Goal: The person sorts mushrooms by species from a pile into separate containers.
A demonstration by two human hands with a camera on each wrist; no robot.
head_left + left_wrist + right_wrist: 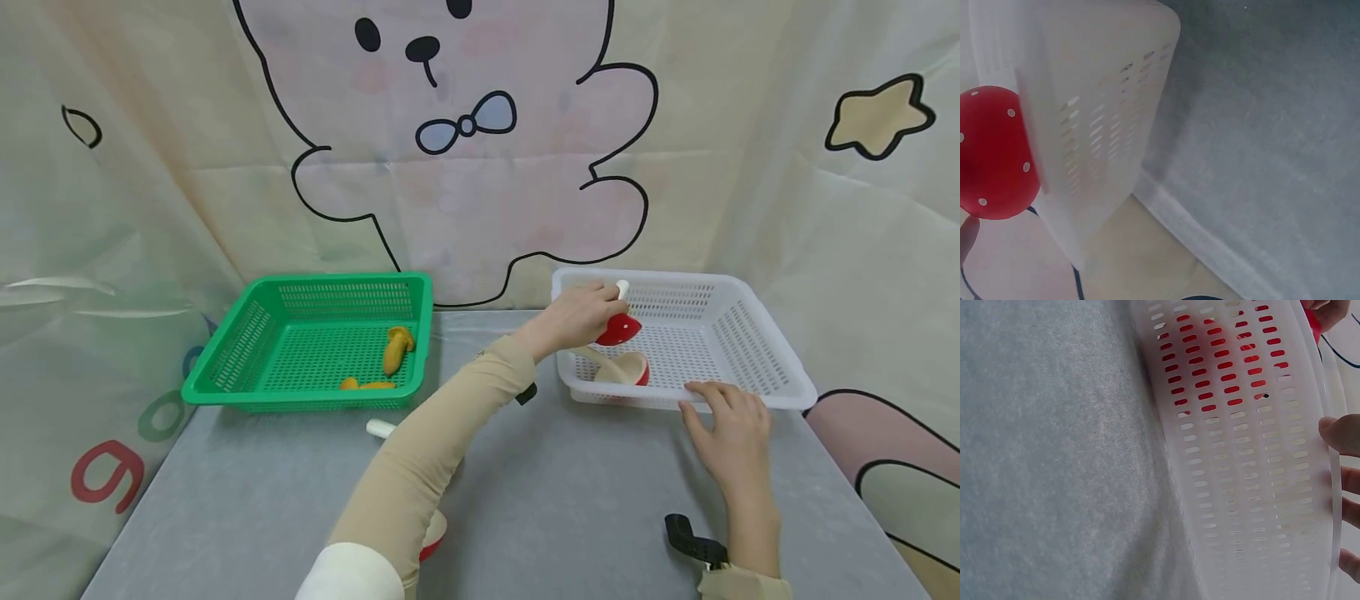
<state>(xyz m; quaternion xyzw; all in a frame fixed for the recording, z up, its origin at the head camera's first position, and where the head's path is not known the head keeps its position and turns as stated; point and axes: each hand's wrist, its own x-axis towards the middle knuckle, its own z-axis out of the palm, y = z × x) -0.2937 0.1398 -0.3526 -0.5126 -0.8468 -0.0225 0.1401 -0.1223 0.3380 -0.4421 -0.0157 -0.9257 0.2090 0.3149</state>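
My left hand [577, 315] pinches a toy mushroom with a red, white-dotted cap [618, 330] and a pale stem, held over the left part of the white basket [780, 350]. In the left wrist view, that red cap [997, 153] is close to the basket wall, with one fingertip beside it. Another toy mushroom [621, 368], with a cream underside and red cap edge, lies in the basket below. My right hand [731, 425] holds the basket's front rim, the thumb [1342, 434] outside and the fingers over the rim.
On the left stands a green basket [300, 398] with yellow toy mushrooms [397, 350] inside. A pale stem [380, 428] and a red-edged cap [435, 533] lie on the grey table [570, 508], partly hidden by my left arm. A printed curtain [480, 208] hangs behind.
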